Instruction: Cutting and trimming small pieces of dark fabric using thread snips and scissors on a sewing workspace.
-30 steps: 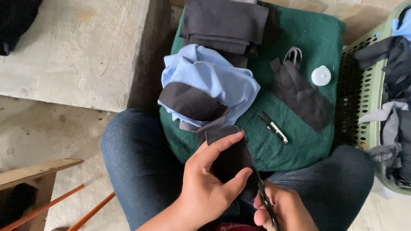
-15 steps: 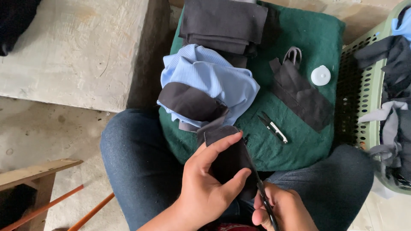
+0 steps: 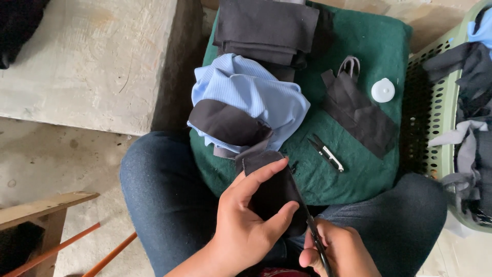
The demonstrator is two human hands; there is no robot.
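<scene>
Head view: the left hand (image 3: 246,231) pinches a small black fabric piece (image 3: 274,187) between thumb and forefinger, held above the lap just in front of a green cushion (image 3: 353,164). The right hand (image 3: 341,254) is closed around scissors (image 3: 313,236), whose blade meets the fabric's right edge. The left thumb sits near that blade, so a slip could nick it, and the limp cloth could fold and cut crooked. On the cushion lie a light blue garment (image 3: 256,97), folded dark cloth (image 3: 266,25), thread snips (image 3: 328,153) and a white round cap (image 3: 383,90). A green basket (image 3: 435,118) of cloth stands to the right.
</scene>
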